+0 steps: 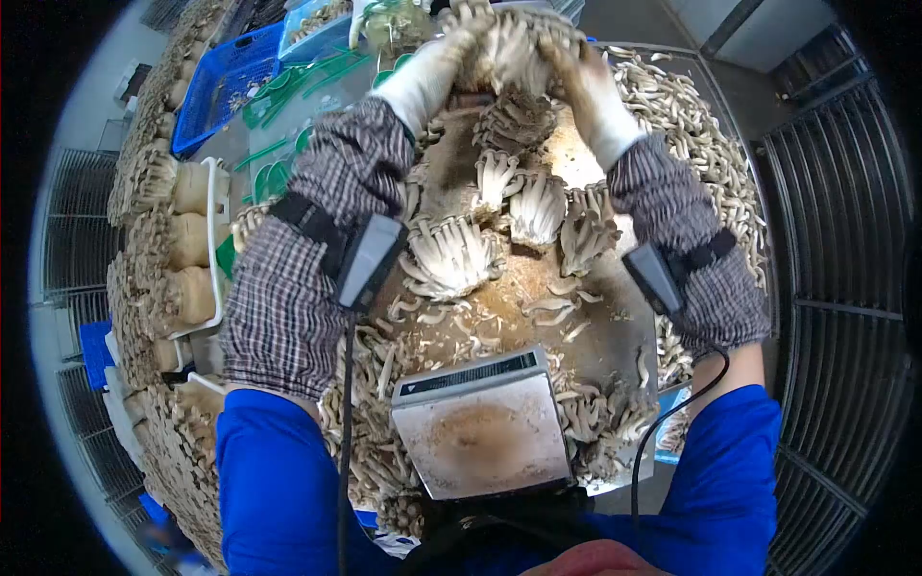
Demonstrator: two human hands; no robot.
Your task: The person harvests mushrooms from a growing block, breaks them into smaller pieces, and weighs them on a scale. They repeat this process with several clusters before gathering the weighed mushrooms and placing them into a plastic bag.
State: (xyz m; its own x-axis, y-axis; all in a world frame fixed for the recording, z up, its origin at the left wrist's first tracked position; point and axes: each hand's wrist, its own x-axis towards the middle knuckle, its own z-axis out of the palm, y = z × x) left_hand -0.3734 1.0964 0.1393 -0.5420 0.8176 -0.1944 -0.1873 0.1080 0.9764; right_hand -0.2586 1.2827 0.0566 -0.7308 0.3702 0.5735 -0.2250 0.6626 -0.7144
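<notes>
Both my hands wear pale, soiled gloves and are at the far side of the table. Between them is a large cluster of mushrooms. My left hand grips its left side, and my right hand closes on its right side. Just below lies a dark mushroom base. Nearer to me, smaller mushroom clumps rest on the stained tabletop, with a wider pale clump to their left. Loose mushroom pieces are scattered around them.
A weighing scale with a stained plate stands close to my body. Loose mushrooms pile along the right edge. At left are a blue basket, green-handled tools and stacked mushroom bottles. Metal racks stand at right.
</notes>
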